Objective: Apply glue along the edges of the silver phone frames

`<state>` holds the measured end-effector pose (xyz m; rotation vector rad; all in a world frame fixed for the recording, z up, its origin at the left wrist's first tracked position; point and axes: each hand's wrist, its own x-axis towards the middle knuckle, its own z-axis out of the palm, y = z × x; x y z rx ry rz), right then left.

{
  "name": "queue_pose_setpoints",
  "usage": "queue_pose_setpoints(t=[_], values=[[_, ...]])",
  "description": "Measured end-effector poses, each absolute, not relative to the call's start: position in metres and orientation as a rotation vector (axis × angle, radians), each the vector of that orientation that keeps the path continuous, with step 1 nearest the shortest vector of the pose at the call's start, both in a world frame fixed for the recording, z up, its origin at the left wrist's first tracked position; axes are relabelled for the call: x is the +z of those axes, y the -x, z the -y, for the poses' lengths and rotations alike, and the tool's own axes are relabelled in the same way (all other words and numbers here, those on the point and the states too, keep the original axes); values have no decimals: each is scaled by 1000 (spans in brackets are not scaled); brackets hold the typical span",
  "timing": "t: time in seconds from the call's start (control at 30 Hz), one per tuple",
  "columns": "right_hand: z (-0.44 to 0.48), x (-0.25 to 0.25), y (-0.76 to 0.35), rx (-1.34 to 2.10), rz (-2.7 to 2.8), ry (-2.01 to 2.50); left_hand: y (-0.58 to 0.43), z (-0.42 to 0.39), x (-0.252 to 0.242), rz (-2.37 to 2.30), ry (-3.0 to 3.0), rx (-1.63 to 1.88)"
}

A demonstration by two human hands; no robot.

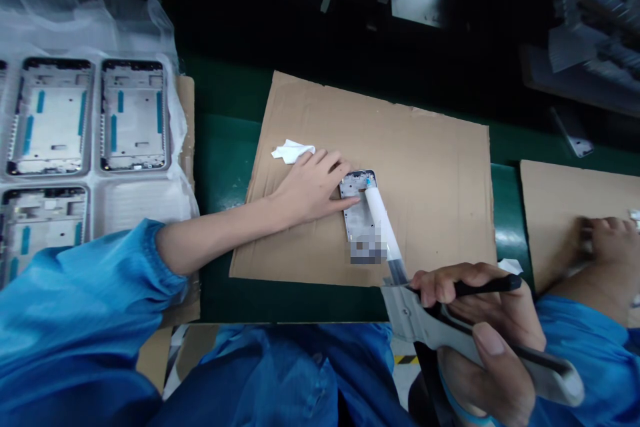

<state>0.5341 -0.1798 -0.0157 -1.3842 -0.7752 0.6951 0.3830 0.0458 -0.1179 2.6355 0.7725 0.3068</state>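
Clasping a grey-and-black lever-handled dispensing gun (407,313) in the tightly curled right hand (500,310); pointing its white cylindrical barrel (381,220) at the upper right of a silver-grey rectangular phone frame (356,220), flat on a brown cardboard sheet (430,147); touching that frame's upper left with the spread left hand (317,187).

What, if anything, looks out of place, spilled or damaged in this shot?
No spill or damage stands out. The oddity is in the image: blocky pixels cover the lower end of the silver rectangular metal phone frame by the bare left hand, hiding its condition there.
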Motion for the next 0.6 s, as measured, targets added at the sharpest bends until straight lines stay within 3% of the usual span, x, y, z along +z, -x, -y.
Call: queue_pose_setpoints(t=[0.6], values=[[185, -20, -540, 720, 817, 1361, -382, -46, -119, -767, -2676, 320]])
